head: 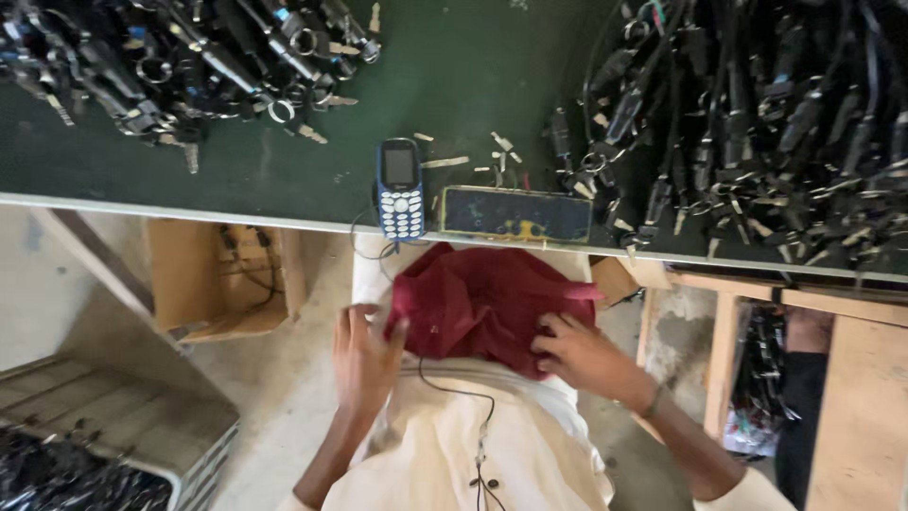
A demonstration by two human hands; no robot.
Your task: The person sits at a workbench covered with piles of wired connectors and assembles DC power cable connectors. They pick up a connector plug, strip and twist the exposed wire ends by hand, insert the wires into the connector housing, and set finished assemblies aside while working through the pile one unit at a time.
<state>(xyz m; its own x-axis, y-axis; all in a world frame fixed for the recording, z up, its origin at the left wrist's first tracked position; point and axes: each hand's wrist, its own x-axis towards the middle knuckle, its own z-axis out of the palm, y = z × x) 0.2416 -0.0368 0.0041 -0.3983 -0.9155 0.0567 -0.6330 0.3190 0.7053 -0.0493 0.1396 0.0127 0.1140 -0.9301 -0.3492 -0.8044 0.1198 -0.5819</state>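
Below, both hands flat on red cloth [482, 303], left hand [364, 358], right hand [582, 355]

— Where do the hands sit?
— Near the viewer, on the lap: the left hand [364, 355] on the left edge of the cloth [487, 303], the right hand [582, 358] on its right edge.

— And beyond the cloth?
— The table [454, 76]. At its near edge lies a keypad phone [400, 189], with a flat rectangular case [515, 214] just right of it.

— Farther out?
— One heap of keys [189, 57] at the far left, another key heap [757, 123] at the right.

— Under the table?
— A cardboard box [222, 279] on the floor, left of the lap.
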